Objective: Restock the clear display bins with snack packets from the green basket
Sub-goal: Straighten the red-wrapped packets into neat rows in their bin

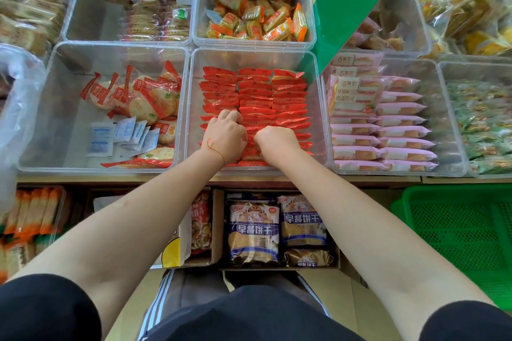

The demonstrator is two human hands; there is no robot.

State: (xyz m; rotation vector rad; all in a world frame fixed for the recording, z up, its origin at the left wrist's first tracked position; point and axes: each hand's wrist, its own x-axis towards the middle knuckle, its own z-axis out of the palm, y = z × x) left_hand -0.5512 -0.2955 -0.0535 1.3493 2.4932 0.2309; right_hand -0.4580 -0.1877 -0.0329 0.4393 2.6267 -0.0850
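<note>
- Red snack packets (256,97) stand in three neat rows inside the middle clear bin (318,108).
- Two blue bags (253,230) in the box below read 早餐饼干.
- Left hand (225,137) and right hand (277,140), both curled knuckles-up, dig into the near rows; their grip is hidden.
- Green basket (460,232) sits low at right.

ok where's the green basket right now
The green basket sits at the lower right of the head view, below the shelf edge, under the bin of pink packets and right of the cardboard box.
</note>
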